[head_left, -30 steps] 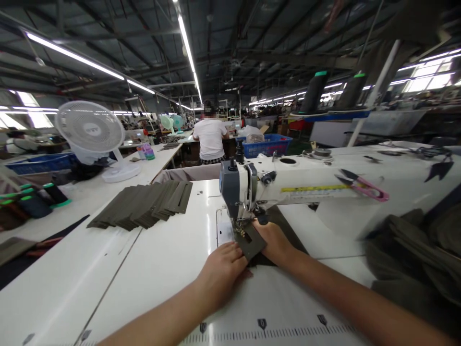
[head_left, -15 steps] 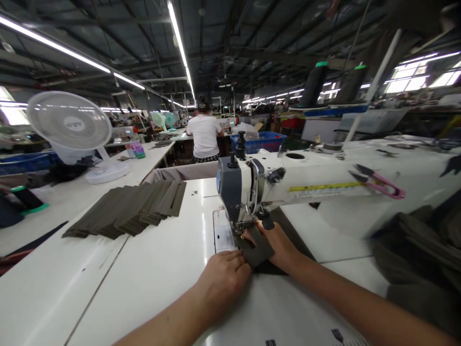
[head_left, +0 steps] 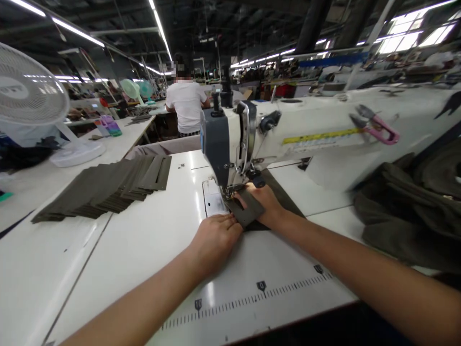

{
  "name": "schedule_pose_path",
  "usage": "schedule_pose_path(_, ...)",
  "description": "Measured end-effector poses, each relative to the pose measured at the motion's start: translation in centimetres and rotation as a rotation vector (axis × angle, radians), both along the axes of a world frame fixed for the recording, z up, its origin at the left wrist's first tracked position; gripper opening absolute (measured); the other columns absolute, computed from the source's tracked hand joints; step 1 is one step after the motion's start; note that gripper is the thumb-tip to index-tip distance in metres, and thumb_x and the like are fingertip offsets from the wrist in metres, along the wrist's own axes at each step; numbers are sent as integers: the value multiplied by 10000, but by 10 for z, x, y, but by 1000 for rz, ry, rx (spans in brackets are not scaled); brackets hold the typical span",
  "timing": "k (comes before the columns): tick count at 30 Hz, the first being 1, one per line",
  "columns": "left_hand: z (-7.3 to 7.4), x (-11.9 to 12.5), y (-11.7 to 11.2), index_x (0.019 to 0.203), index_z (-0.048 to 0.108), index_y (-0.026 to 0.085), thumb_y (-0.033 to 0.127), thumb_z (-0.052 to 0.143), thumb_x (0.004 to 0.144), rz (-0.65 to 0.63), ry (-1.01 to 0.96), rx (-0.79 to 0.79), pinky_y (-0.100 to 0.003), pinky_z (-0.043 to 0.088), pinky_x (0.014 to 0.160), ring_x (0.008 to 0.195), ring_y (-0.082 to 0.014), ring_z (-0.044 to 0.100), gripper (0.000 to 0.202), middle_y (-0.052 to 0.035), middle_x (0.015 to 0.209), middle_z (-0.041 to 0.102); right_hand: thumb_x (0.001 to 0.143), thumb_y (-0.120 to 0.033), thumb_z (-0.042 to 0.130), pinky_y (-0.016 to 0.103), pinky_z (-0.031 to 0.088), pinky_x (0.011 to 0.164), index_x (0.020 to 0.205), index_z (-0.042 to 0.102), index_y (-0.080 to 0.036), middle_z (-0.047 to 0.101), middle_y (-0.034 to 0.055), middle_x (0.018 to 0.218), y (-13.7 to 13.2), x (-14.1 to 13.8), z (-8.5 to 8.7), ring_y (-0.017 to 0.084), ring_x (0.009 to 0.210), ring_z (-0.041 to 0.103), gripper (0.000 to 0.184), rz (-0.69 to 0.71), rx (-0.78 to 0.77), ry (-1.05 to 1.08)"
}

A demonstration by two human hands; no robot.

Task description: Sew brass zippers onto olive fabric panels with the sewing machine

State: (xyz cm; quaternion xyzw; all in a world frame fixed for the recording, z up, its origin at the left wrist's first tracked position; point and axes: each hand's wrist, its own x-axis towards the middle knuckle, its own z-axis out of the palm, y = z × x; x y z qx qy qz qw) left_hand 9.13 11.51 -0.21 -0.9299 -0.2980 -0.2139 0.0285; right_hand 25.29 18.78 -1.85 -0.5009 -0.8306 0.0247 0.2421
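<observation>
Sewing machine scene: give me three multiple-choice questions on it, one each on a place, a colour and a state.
1. Where is the stack of olive fabric pieces? A in a basket; B on the white table left of the sewing machine; C on the floor.
2. What colour are the handles of the thread snips? A blue; B yellow; C pink.
3. What is the right hand resting on? A an olive fabric piece; B the snips; C the stack.

1 B: the stack lies there.
2 C: pink handles show.
3 A: the hand lies on the piece by the needle.
</observation>
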Motion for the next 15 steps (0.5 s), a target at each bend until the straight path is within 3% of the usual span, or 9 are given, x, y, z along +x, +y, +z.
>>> schedule_pose_path(4,-1,0,0,777,590,115,99,389,830,14,26,-12,-352,531,697,764,-206,628,209,-96,813,661,837,-299,440,253,374,597,722,647,-134,654,105,765,-2,-3,-2,197,704,600,289,-83,7,-47)
schedule_pose_path(10,-2,0,-2,797,586,125,102,393,827,26,-3,7,-343,539,674,764,-199,633,197,-94,847,666,812,-269,485,210,389,622,708,663,-156,676,81,791,0,-4,4,166,738,612,235,-84,-11,-83)
schedule_pose_path(15,-1,-2,0,802,599,122,97,404,828,14,4,23,-344,547,656,757,-204,641,198,-94,847,675,824,-315,454,244,407,613,709,667,-146,677,107,784,0,-10,2,207,728,625,296,-208,-26,-43)
